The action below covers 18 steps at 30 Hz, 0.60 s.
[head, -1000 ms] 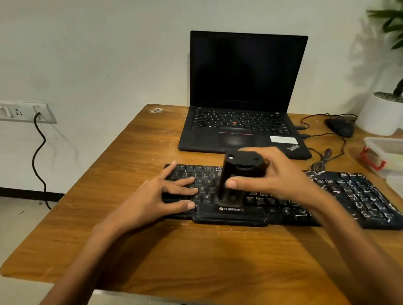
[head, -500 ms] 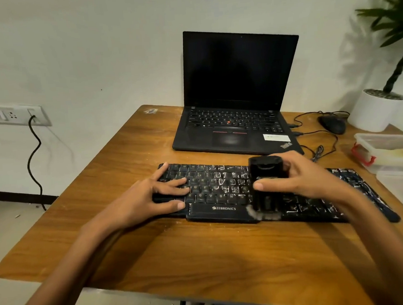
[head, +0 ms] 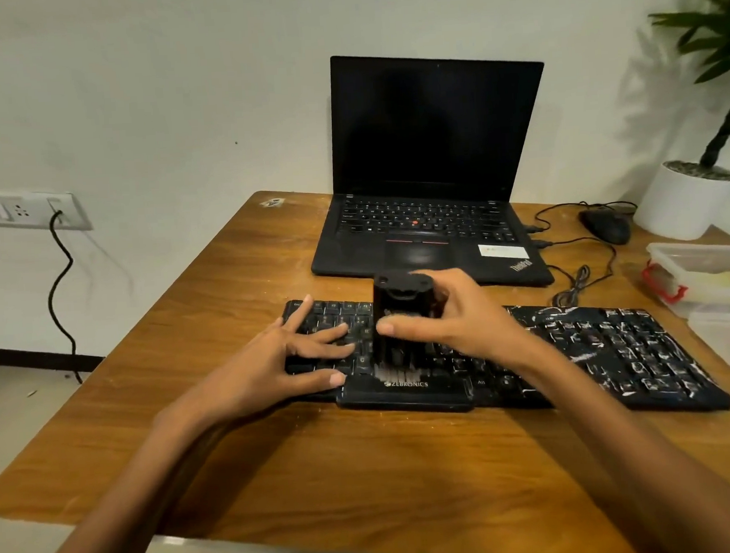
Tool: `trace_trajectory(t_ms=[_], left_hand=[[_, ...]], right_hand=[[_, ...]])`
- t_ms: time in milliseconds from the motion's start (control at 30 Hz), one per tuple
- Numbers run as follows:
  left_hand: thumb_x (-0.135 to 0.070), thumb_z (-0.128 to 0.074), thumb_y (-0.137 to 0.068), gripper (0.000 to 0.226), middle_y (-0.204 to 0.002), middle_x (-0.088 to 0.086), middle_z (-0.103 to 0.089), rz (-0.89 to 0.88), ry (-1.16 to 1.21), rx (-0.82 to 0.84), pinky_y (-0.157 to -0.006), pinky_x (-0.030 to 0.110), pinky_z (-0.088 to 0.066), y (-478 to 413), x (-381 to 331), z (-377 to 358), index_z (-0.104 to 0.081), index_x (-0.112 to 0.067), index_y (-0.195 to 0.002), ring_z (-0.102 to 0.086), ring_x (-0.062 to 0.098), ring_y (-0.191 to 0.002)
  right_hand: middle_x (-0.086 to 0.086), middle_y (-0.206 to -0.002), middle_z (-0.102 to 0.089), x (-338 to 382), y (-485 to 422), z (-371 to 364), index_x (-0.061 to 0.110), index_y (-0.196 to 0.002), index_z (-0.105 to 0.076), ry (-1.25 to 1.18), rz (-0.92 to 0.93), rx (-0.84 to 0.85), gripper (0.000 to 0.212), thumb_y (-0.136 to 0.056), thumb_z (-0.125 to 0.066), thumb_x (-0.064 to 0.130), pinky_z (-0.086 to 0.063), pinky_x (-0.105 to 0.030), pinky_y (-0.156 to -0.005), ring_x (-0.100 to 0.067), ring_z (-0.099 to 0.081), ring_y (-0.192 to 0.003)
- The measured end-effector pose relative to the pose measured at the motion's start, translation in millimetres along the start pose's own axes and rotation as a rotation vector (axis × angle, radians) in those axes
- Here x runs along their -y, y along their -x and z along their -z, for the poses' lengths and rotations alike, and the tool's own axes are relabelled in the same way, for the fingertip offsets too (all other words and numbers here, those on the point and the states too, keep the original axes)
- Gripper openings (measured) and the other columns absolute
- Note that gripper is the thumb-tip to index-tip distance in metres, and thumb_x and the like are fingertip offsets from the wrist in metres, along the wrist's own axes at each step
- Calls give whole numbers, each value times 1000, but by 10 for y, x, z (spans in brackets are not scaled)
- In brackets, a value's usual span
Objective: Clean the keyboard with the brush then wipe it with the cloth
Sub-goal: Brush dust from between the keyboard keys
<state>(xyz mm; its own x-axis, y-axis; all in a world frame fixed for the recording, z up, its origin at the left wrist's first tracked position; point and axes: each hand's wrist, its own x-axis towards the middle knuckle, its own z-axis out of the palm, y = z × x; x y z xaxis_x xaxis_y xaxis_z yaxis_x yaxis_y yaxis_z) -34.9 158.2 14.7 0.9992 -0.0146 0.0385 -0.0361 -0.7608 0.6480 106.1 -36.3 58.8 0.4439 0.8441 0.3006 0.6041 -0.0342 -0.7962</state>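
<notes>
Brushing step, head view. The keyboard (head: 641, 357) lies across the worktop (head: 227, 293) in front of a laptop (head: 430, 178). The left hand (head: 274, 363) rests flat with fingers spread on the keyboard's left end, holding nothing but steadying the board. The right hand (head: 464, 321) has its grip closed around the upright black brush (head: 400, 321), whose pale bristles touch the front edge above the logo. White debris is thick over the right half; the left keys look cleaner. For good work, judged from this: keep the brush upright, sweep row by row toward one edge, press lightly so that bristles enter the gaps, and keep the board pinned. No cloth is identifiable.
</notes>
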Motion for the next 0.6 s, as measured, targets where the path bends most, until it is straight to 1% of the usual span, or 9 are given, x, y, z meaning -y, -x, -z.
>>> trace_trajectory(t_ms=[67,133,233,267,333,400,467,500,600], left_hand=[[-67,-52,-69,39,-124,-47,-30,-9,12,-3,-114,33,3,11,12,-1,-51,-60,-107,12,-17,-130],[-62,-53,-70,38,-126,-44,-30,-8,2,-4,-114,32,3,17,-1,-17,-51,-58,-109,12,-14,-132],[-60,-53,-69,37,-121,-47,-30,-8,-1,-16,-114,31,4,20,-11,-23,-50,-58,-107,11,-12,-133],[-62,-53,-70,36,-118,-50,-30,-12,7,-16,-113,30,4,22,-3,-22,-51,-60,-105,11,-14,-132],[-67,-51,-69,38,-117,-52,-30,-19,20,-6,-112,29,5,25,19,-17,-51,-61,-106,12,-17,-130],[-68,-50,-67,43,-119,-51,-30,-26,22,-7,-112,30,5,25,37,-28,-51,-58,-110,12,-18,-129],[-69,-49,-67,47,-121,-50,-30,-26,26,-15,-112,31,6,23,41,-37,-51,-56,-112,13,-18,-129],[-69,-49,-68,47,-122,-49,-30,-26,27,-16,-112,30,6,24,35,-36,-52,-55,-112,12,-18,-129],[-62,-51,-71,42,-128,-41,-31,-18,-4,-13,-112,29,4,33,0,-16,-51,-54,-112,13,-18,-130]], right_hand=[[5,-83,-67,-15,-56,-33,24,-86,-62,14,-2,-64,27,-68,-70,41,-48,-18,-70,-2,-62,-78],[10,-79,-65,8,-79,-41,26,-86,-62,7,26,-120,24,-68,-68,40,-46,-14,-70,2,-61,-77],[10,-77,-65,42,-77,-92,26,-84,-61,2,32,-16,17,-71,-71,31,-46,-13,-65,2,-60,-73],[11,-77,-65,24,-91,-95,28,-84,-60,11,20,-32,17,-72,-72,30,-45,-14,-65,3,-61,-73],[14,-80,-64,-24,-128,-48,32,-86,-59,45,21,-159,19,-72,-72,32,-45,-15,-69,4,-61,-77],[13,-81,-64,-54,-121,-20,28,-87,-61,49,37,-205,20,-71,-71,35,-46,-13,-70,4,-60,-78],[11,-80,-64,-61,-73,-29,23,-87,-61,20,2,-141,25,-68,-69,39,-46,-12,-68,4,-60,-76],[10,-81,-64,-64,-49,-15,24,-87,-61,14,-25,-134,26,-67,-69,39,-46,-12,-69,4,-60,-77],[12,-83,-65,-84,-30,115,31,-86,-59,74,-23,-228,21,-70,-73,35,-48,-13,-70,3,-61,-82]])
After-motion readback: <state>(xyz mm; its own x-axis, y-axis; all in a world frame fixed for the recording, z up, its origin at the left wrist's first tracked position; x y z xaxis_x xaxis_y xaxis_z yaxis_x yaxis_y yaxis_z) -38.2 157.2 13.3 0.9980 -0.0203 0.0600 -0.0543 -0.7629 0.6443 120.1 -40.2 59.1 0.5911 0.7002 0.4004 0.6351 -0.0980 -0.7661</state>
